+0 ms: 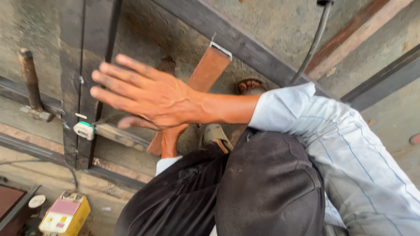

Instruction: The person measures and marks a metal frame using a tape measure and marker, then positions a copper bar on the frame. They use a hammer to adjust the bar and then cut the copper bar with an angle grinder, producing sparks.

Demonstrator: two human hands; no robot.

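The right hand (146,98) hovered flat over the dark steel bar (85,65), fingers spread and empty. It looked like measuring, with a tape measure (84,130) just beside. The left hand lay hidden behind it, grip impossible to tell; the next move called for a steadily held tape.

right hand (148,98): open, fingers spread, hovering palm-down | left hand: mostly hidden beneath the right, only its forearm (169,142) shows, grip unclear | tape measure (84,130): just left of the hands, on dark steel bar (72,78) | rusty flat bar (205,72): slanting behind the right hand | yellow meter (65,215): below-left on the floor
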